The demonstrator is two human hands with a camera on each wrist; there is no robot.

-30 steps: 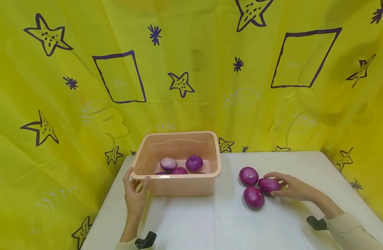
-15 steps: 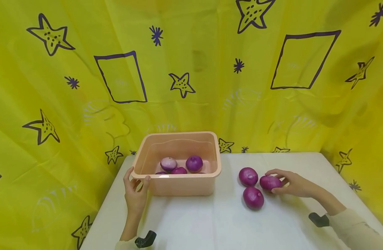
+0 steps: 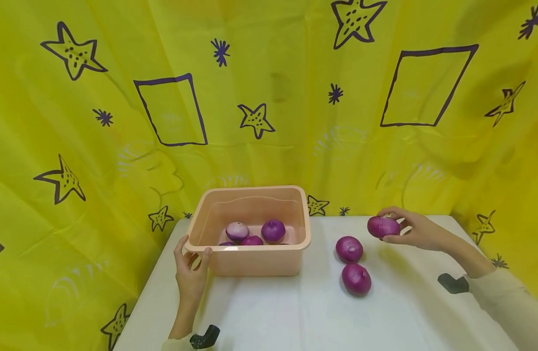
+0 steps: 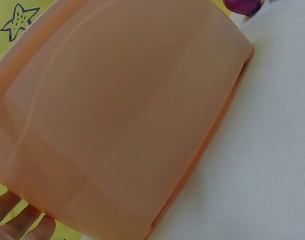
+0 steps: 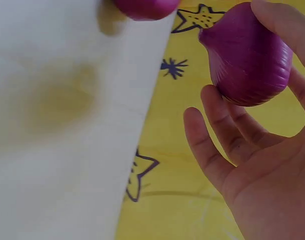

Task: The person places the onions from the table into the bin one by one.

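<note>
My right hand (image 3: 415, 230) pinches a red onion (image 3: 384, 227) between thumb and fingers, raised above the table's back right part. In the right wrist view the onion (image 5: 250, 57) shows its pointed tip turned away from the palm. My left hand (image 3: 191, 273) grips the front left corner of a peach plastic tub (image 3: 256, 262), thumb on the near rim. Inside the tub lie several onions, among them a pale one (image 3: 237, 231) and a purple one (image 3: 273, 230); the front wall partly hides others. Two more onions, a rear one (image 3: 349, 249) and a front one (image 3: 356, 279), rest on the table.
A white-covered table (image 3: 321, 317) carries everything. Right behind it hangs a yellow curtain (image 3: 286, 161) with drawn stars, which also closes in both sides. The two loose onions sit between the tub and my right arm.
My right hand has lifted the onion off the table, away from the other two, first slightly right and then up. The left hand and the tub have stayed put.
</note>
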